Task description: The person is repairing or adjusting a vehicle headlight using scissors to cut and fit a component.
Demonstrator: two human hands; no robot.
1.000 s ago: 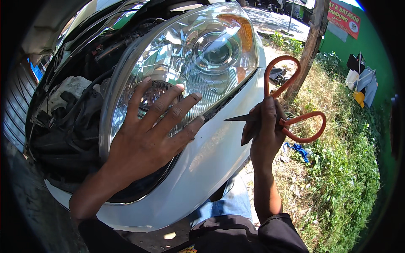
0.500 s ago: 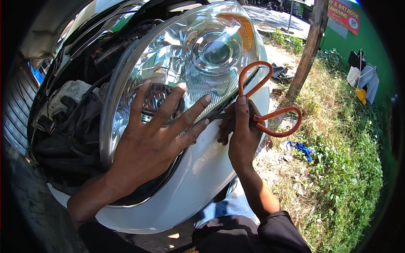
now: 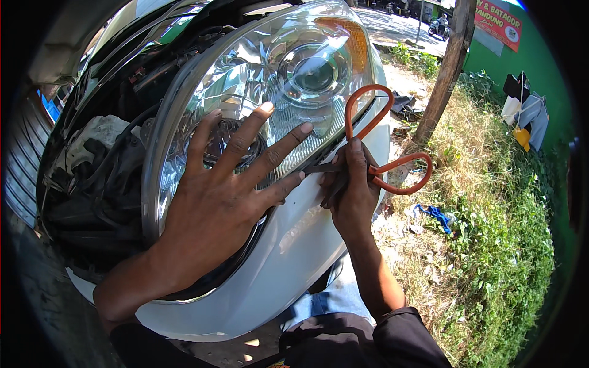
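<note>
My left hand (image 3: 211, 196) lies with its fingers spread over the lower part of a large clear car headlight (image 3: 245, 76). At its right, my right hand (image 3: 358, 199) is closed around a pair of scissors with orange looped handles (image 3: 392, 164). The loops stick up and out past my thumb. A dark blade points left, along the seam between the headlight and the white bumper (image 3: 297, 236), its tip close to my left little finger. Whether the tip is inside the seam cannot be made out. My right fingers are partly hidden behind the scissors.
On the left the engine bay (image 3: 92, 184) lies exposed, with dark parts and hoses. A wooden post (image 3: 448, 80) stands at the right, beside grass (image 3: 491, 264) and a green wall (image 3: 503, 64). A blue scrap (image 3: 434, 214) lies on the ground.
My right hand and the scissors have shifted slightly; the orange loops sit a little higher and further left. My left hand stays spread on the headlight. A motorbike has appeared on the road behind.
</note>
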